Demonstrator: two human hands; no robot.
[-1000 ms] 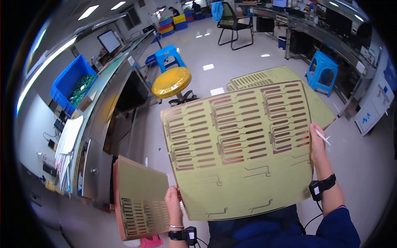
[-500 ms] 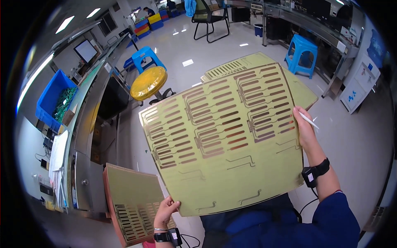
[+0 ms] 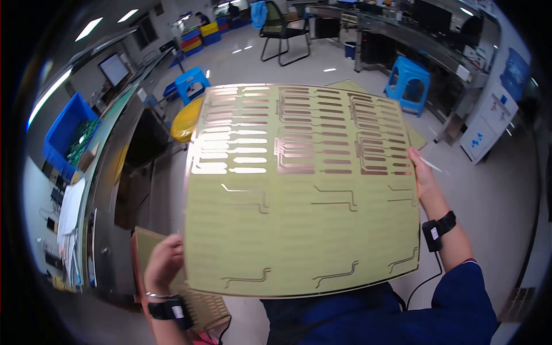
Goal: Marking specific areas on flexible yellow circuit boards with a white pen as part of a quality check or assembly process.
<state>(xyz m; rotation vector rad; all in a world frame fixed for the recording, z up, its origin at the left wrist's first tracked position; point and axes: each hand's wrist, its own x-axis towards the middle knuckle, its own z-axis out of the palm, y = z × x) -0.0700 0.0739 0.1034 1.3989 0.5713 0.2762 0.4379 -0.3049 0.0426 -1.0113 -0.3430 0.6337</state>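
The copper-patterned panel (image 3: 305,244) fills mid-frame — probably light, fairly stiff, easily scratched, best taken by its edges — with the right hand (image 3: 424,177) pinching its right edge, the left hand's (image 3: 165,265) grip impossible to tell.

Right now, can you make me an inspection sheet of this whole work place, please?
Surface: workbench at left, with a blue bin of small green pieces on it.
Work pieces: large yellow-green panel with coppery tracks, held up; patterned panel partly hidden at lower left.
Clutter: loose papers on the workbench.
Hands: right hand grips the panel's right edge, with a white pen-like tool; left hand blurred at the left edge, grip unclear.
Cables: black cable from the right wristband.
Surroundings: yellow stool, black chair.
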